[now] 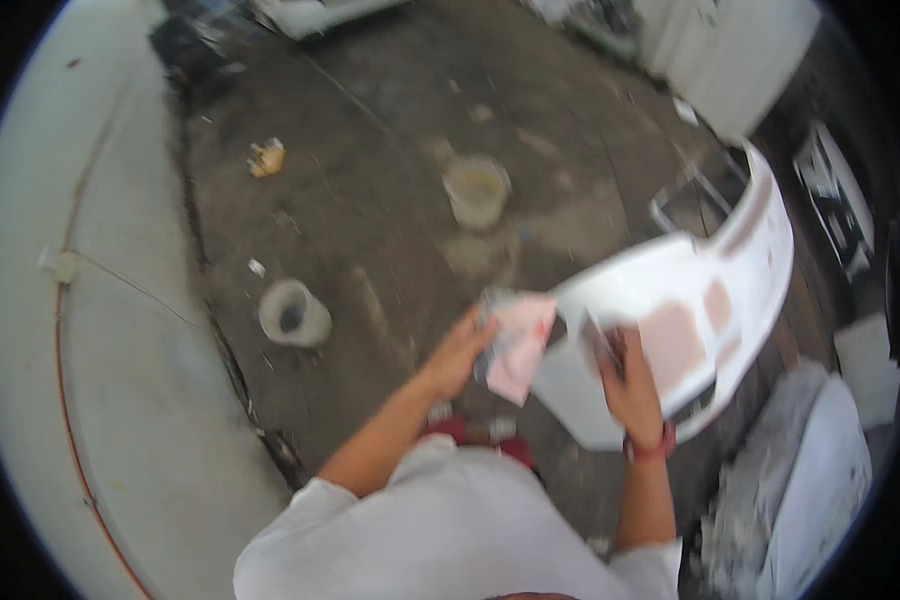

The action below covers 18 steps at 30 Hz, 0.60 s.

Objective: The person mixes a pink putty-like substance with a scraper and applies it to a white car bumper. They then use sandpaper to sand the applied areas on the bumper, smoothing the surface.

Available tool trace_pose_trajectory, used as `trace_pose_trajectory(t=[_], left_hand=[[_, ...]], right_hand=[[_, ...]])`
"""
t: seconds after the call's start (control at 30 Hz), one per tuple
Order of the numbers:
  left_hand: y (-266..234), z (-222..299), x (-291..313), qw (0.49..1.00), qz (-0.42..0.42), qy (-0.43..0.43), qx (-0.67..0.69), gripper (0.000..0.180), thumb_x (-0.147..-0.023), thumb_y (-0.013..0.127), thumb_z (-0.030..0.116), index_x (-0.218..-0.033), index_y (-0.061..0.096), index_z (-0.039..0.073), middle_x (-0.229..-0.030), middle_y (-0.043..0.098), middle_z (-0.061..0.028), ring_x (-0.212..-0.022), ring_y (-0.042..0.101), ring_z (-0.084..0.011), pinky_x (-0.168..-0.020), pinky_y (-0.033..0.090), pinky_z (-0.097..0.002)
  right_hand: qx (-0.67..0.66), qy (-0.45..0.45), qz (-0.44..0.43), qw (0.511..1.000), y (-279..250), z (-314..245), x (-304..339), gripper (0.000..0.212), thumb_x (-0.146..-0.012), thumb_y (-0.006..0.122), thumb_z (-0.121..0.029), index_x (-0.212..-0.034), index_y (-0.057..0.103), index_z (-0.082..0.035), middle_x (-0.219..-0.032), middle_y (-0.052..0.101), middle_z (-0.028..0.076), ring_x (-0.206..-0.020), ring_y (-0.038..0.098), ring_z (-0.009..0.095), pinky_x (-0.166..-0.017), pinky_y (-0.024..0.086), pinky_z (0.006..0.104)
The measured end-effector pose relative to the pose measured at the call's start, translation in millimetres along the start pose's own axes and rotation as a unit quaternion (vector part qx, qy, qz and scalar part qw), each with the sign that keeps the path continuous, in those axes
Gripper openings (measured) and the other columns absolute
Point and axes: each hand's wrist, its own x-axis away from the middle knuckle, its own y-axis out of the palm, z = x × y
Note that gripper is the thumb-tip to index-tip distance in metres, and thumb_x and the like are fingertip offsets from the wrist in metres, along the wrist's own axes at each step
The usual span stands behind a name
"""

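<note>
My left hand (456,358) is closed on the edge of a flat pink-faced board (520,345), with crumpled greyish material along its near side. In my right hand (632,392) is a thin grey blade (597,343), which looks like a putty spreader; blur hides its details. A red band circles that wrist. Behind and to the right of both hands stands a large white car bumper (580,285). Dull pinkish-brown filler patches (670,345) cover parts of it. Whether the blade touches the bumper, I cannot tell.
Two pale buckets, one nearer (310,328) and one farther (477,205), stand on the dark stained floor. A yellowish scrap (266,158) lies at the far left. A pale wall (120,400) runs along the left. Grey and white panels (820,480) lean at the right.
</note>
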Motion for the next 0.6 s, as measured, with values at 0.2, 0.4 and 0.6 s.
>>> trace_pose_trajectory(t=[0.2,0.4,0.6], left_hand=[[-15.5,30.4,32.4,0.983,0.068,0.164,-0.040,0.051,-0.113,0.051,0.037,-0.148,0.051,0.000,-0.135,0.065,-0.0097,-0.120,0.061,-0.0179,-0.107,0.046,-0.0327],[-57.4,-2.2,29.1,0.949,0.220,0.214,0.067,0.044,-0.114,0.051,0.029,-0.146,0.051,0.000,-0.135,0.065,-0.0121,-0.123,0.062,-0.0217,-0.106,0.048,-0.0343],[-84.4,3.3,40.8,0.939,0.210,0.171,0.211,0.043,-0.111,0.055,0.027,-0.147,0.051,0.003,-0.140,0.062,-0.0112,-0.126,0.062,-0.0203,-0.107,0.049,-0.0374]], right_hand=[[0.369,-0.205,-0.047,0.906,106.8,-70.0,-13.7,0.071,-0.081,0.055,0.008,-0.143,0.065,-0.023,-0.148,0.056,0.016,-0.145,0.043,0.045,-0.119,0.026,0.0709],[0.381,-0.269,-0.215,0.858,118.7,-68.6,3.1,0.071,-0.079,0.062,0.008,-0.142,0.066,-0.025,-0.148,0.055,0.014,-0.145,0.044,0.045,-0.120,0.025,0.0709],[0.174,-0.314,-0.204,0.911,129.6,-129.5,4.6,0.060,-0.081,0.063,0.006,-0.136,0.067,-0.017,-0.154,0.045,0.022,-0.140,0.048,0.050,-0.117,0.036,0.0650]])
